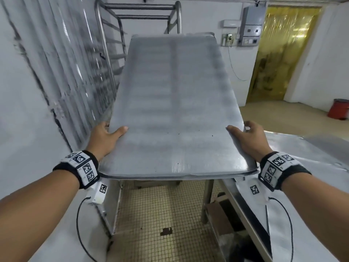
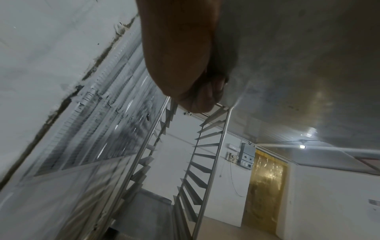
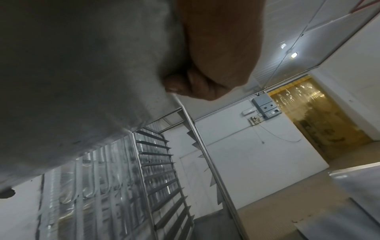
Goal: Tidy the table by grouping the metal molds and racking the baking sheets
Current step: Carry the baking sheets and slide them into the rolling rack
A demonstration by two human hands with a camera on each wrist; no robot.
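We hold a large baking sheet [image 1: 175, 103] between both hands, lifted in the air with its long axis pointing away from us toward the tray rack [image 1: 139, 19]. Our left hand [image 1: 107, 138] grips the sheet's near left edge, thumb lying on the top surface and the fingers curled under the rim; the left wrist view shows those fingers [image 2: 197, 95] folded against the underside of the sheet [image 2: 287, 65]. Our right hand [image 1: 247, 138] grips the near right edge the same way, thumb on top, and the right wrist view shows its fingers [image 3: 185, 84] curled under the sheet [image 3: 82, 81].

The sheet's far end reaches up in front of the rack, which stands empty of trays at the levels we can see; whether the sheet touches the rack we cannot tell. In the wrist views the rack's angled runners [image 2: 205, 146] climb both uprights, well below the sheet's underside.

Beside the sheet, to our right, lies the steel table [image 1: 302, 157], its leg standing on the tiled floor [image 1: 160, 214] under the sheet's near edge. Beyond the rack to the right hangs a yellow strip curtain [image 1: 279, 53], and a red bin [image 1: 339, 109] sits on the floor near it.
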